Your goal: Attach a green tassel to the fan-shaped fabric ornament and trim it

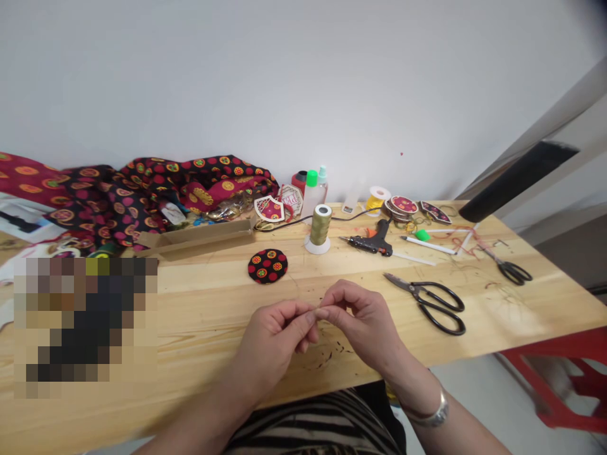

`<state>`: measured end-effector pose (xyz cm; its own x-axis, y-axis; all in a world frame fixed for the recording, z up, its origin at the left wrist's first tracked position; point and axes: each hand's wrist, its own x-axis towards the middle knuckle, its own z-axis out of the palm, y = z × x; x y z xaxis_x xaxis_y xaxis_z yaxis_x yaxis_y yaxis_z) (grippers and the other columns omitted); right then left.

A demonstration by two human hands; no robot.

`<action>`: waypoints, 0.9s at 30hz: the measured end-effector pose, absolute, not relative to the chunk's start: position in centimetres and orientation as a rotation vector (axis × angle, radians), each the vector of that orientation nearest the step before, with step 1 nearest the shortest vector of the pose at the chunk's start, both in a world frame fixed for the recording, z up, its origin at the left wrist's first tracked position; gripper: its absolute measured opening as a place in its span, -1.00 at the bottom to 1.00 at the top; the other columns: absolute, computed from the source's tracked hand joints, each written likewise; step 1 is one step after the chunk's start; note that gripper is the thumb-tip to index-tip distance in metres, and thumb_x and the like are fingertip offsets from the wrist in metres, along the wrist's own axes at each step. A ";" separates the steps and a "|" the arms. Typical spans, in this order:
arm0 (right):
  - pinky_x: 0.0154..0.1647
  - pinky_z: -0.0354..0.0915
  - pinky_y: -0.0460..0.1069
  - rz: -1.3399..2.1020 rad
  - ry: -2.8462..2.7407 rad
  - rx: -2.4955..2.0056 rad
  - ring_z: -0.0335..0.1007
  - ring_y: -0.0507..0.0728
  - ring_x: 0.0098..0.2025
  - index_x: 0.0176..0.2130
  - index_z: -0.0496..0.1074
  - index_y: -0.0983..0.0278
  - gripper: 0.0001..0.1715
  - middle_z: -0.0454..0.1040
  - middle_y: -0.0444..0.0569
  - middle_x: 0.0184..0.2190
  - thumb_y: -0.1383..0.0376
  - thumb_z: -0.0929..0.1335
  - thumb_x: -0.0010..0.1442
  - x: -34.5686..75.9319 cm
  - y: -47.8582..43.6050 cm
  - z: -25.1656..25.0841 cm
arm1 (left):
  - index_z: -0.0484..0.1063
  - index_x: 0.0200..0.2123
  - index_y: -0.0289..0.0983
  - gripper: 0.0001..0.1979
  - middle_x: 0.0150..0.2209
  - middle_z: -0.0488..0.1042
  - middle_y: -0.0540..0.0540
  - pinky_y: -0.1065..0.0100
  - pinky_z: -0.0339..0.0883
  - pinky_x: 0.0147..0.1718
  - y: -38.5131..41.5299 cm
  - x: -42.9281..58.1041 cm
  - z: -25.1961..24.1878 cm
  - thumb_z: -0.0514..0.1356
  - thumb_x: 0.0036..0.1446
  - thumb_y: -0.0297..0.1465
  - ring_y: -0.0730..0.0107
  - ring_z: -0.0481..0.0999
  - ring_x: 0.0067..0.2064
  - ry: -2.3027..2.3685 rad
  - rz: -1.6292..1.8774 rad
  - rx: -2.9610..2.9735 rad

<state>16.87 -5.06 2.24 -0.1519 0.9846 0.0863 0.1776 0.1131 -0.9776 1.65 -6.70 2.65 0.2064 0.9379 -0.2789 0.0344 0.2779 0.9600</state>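
Bright even light, soft shadows, bowed wide-angle edges, pixelated patch left

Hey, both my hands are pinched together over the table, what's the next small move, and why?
Probably ease the right hand slightly away from the left hand, keeping both pinches closed. Their fingertips meet over the table, and whatever they grip is too fine to see; a small pull would likely show whether a strand from the gold thread spool is caught.

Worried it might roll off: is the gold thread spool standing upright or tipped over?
Upright. The spool stands on its wide white base on the table, hollow top facing up.
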 end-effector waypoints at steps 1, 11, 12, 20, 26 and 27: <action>-0.45 0.14 -0.10 1.156 -1.495 -1.197 0.20 -0.02 -0.50 -0.55 0.42 0.30 -0.88 0.36 -0.17 -0.58 0.40 0.43 -0.02 16.9 -5.1 2.3 | 0.44 -0.58 -0.28 -0.79 -0.63 0.36 0.07 0.50 0.12 -0.58 -6.7 1.6 2.6 0.19 0.05 -0.34 0.55 0.25 -0.58 1.177 0.845 1.104; -0.28 0.26 -0.10 1.598 -1.215 -1.067 0.34 -0.03 -0.37 -0.27 0.53 0.25 -0.82 0.49 -0.15 -0.42 0.30 0.42 0.03 17.7 -4.7 1.7 | 0.43 -0.58 -0.27 -0.77 -0.64 0.35 0.07 0.49 0.12 -0.56 -6.6 1.6 2.6 0.16 0.07 -0.32 0.54 0.23 -0.58 1.189 0.837 1.126; -0.29 0.26 -0.11 1.642 -1.203 -1.047 0.35 -0.03 -0.38 -0.28 0.53 0.25 -0.81 0.49 -0.16 -0.43 0.32 0.44 0.00 17.8 -4.7 1.7 | 0.43 -0.57 -0.27 -0.77 -0.64 0.35 0.07 0.49 0.12 -0.56 -6.6 1.6 2.6 0.15 0.08 -0.32 0.54 0.23 -0.58 1.182 0.830 1.135; -0.36 0.29 -0.11 1.739 -1.186 -1.038 0.35 -0.03 -0.46 -0.45 0.51 0.31 -0.88 0.47 -0.17 -0.53 0.38 0.49 -0.11 17.5 -4.5 2.5 | 0.42 -0.60 -0.27 -0.76 -0.63 0.35 0.07 0.49 0.11 -0.55 -6.7 1.6 2.4 0.16 0.08 -0.34 0.55 0.23 -0.57 1.188 0.777 1.185; -0.42 0.26 -0.10 1.632 -1.244 -1.070 0.32 -0.02 -0.51 -0.54 0.47 0.32 -0.82 0.43 -0.18 -0.60 0.31 0.52 -0.16 17.6 -4.3 2.6 | 0.42 -0.60 -0.28 -0.77 -0.63 0.36 0.06 0.48 0.11 -0.55 -6.6 1.6 2.5 0.15 0.08 -0.36 0.54 0.24 -0.57 1.189 0.771 1.179; -0.42 0.25 -0.10 1.611 -1.258 -1.076 0.30 -0.02 -0.51 -0.55 0.47 0.32 -0.81 0.42 -0.18 -0.60 0.30 0.52 -0.15 17.6 -4.3 2.5 | 0.43 -0.59 -0.28 -0.77 -0.63 0.37 0.06 0.48 0.12 -0.55 -6.6 1.7 2.5 0.16 0.07 -0.36 0.54 0.24 -0.57 1.192 0.770 1.176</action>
<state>17.60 -4.31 2.49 -0.3101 0.9401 -0.1414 -0.0910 -0.1774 -0.9799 1.69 -6.56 2.50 0.2474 0.9261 -0.2849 0.1210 0.2622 0.9574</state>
